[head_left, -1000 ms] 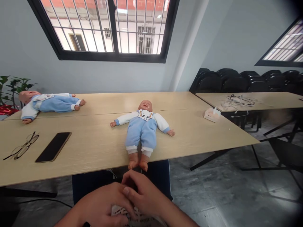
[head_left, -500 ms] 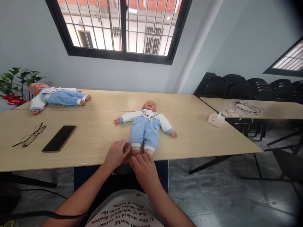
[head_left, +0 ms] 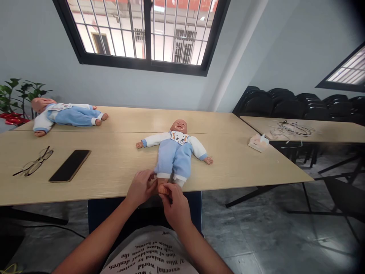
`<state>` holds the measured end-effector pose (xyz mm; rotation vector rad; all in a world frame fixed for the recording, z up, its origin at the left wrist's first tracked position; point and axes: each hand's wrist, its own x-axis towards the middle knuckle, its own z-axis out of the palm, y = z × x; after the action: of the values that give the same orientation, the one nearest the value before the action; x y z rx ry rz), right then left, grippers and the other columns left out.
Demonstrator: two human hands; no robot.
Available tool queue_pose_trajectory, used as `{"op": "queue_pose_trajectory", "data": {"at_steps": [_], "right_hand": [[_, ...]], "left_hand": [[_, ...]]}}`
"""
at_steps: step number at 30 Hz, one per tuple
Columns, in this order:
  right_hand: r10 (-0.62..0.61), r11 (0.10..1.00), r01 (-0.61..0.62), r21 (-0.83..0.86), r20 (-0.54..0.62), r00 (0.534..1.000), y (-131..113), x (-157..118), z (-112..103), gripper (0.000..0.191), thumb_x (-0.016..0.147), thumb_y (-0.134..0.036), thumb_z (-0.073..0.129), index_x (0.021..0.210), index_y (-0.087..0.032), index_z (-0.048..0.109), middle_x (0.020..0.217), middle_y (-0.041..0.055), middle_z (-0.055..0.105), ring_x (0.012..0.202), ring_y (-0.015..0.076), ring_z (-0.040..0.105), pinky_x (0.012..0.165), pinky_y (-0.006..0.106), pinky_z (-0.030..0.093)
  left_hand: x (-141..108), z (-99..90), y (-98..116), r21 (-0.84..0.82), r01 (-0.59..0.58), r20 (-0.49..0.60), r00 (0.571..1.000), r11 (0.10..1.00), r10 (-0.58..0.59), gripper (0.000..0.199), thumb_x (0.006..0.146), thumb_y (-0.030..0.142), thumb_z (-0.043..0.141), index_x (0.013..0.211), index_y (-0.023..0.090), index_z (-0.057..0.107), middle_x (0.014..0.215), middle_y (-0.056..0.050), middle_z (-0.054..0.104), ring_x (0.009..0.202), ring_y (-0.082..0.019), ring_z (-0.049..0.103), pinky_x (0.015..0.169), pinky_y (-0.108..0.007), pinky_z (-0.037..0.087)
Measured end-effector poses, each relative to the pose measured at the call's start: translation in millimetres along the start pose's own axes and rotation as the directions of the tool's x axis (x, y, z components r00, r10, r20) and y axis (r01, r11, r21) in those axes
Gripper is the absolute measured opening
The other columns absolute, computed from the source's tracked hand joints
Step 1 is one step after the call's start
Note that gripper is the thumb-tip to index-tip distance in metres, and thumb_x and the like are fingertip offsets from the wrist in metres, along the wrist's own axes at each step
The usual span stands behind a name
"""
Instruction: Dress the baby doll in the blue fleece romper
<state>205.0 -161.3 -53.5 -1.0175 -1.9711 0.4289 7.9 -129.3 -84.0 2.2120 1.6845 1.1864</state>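
Observation:
A baby doll [head_left: 174, 154] in light blue trousers and a white-sleeved top with an animal-face bib lies on its back, its feet towards me at the table's near edge. My left hand [head_left: 142, 187] is curled against the ankle of the leg on the left, fingertips at the trouser cuff. With thumb and fingers, my right hand [head_left: 177, 205] pinches that leg's bare foot [head_left: 162, 188]. The doll's other foot is hidden behind my right hand. Whitish material shows below that leg's cuff.
Left on the table [head_left: 114, 163] are a phone [head_left: 70, 166] and eyeglasses [head_left: 34, 163]. A second, similarly dressed doll [head_left: 72, 115] lies farther back, near a potted plant [head_left: 13, 95]. On the right stand a tissue box [head_left: 258, 143], tangled cables [head_left: 293, 129] and stacked black chairs [head_left: 259, 104].
My right hand has turned from lying across both feet to pinching the left-side foot. That foot and more bare ankle below the cuff now show. My left hand has barely moved.

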Motion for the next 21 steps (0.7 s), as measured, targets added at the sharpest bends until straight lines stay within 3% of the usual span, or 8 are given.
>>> {"op": "queue_pose_trajectory", "data": {"at_steps": [3,5,9,13,17,19,21], "right_hand": [[0.001,1.000,-0.001,-0.003,-0.004,1.000,-4,1,2,0.023,0.103,-0.032,0.054,0.124,-0.023,0.058,0.105,0.0096,0.069,0.090,0.0232,0.070,0.071,0.033,0.058],[-0.032,0.999,0.032,-0.045,-0.009,0.999,-6,3,1,0.021,0.103,-0.031,0.055,0.122,-0.024,0.059,0.103,0.0093,0.070,0.093,0.0247,0.069,0.078,0.037,0.059],[-0.105,0.980,0.110,-0.165,0.040,0.994,-3,6,0,0.017,0.101,-0.026,0.058,0.118,-0.025,0.061,0.096,0.0063,0.071,0.093,0.0253,0.067,0.105,0.050,0.051],[-0.141,0.951,0.176,-0.254,0.151,0.978,4,5,6,0.016,0.098,-0.025,0.065,0.113,-0.023,0.064,0.093,0.0046,0.070,0.090,0.0229,0.066,0.109,0.047,0.048],[-0.192,0.912,0.241,-0.332,0.173,0.966,5,3,11,0.007,0.100,-0.025,0.062,0.106,-0.024,0.066,0.089,0.0036,0.068,0.088,0.0206,0.065,0.111,0.045,0.046],[-0.214,0.896,0.265,-0.355,0.178,0.960,4,4,8,0.010,0.101,-0.022,0.058,0.104,-0.024,0.067,0.085,0.0031,0.066,0.086,0.0209,0.063,0.111,0.045,0.046],[-0.242,0.907,0.290,-0.304,0.187,0.952,4,4,1,0.011,0.100,-0.022,0.057,0.104,-0.023,0.066,0.086,0.0037,0.066,0.088,0.0218,0.062,0.110,0.046,0.046]], "left_hand": [[7,7.0,1,-0.052,0.080,0.003,0.997,0.995,-0.080,0.014,0.098,0.028,0.050,0.096,0.021,0.063,0.085,-0.003,0.068,0.079,-0.020,0.062,0.077,-0.036,0.048],[5,8.8,3,-0.049,0.100,-0.019,0.995,0.994,-0.101,0.017,0.098,0.027,0.048,0.091,0.022,0.062,0.082,-0.003,0.067,0.077,-0.020,0.062,0.076,-0.035,0.047],[-14,5.1,4,0.023,-0.021,0.057,0.998,1.000,0.020,0.015,0.097,0.031,0.056,0.088,0.022,0.062,0.083,-0.003,0.068,0.081,-0.022,0.061,0.084,-0.040,0.046],[-32,-1.3,5,0.093,-0.039,0.129,0.991,0.995,0.027,0.012,0.096,0.032,0.060,0.089,0.022,0.064,0.088,-0.005,0.069,0.087,-0.025,0.061,0.088,-0.043,0.046],[-36,-7.9,11,0.045,0.021,-0.014,1.000,0.999,-0.020,0.014,0.101,0.031,0.052,0.095,0.022,0.062,0.102,-0.008,0.068,0.102,-0.027,0.060,0.091,-0.044,0.048],[-35,-12.1,18,-0.009,-0.025,-0.069,0.997,1.000,0.024,0.012,0.101,0.029,0.051,0.099,0.022,0.061,0.106,-0.009,0.066,0.107,-0.027,0.060,0.094,-0.044,0.049],[-33,-15.8,26,-0.054,-0.129,-0.042,0.991,0.990,0.127,0.011,0.100,0.025,0.052,0.107,0.022,0.060,0.110,-0.009,0.067,0.110,-0.027,0.060,0.097,-0.044,0.050]]}}
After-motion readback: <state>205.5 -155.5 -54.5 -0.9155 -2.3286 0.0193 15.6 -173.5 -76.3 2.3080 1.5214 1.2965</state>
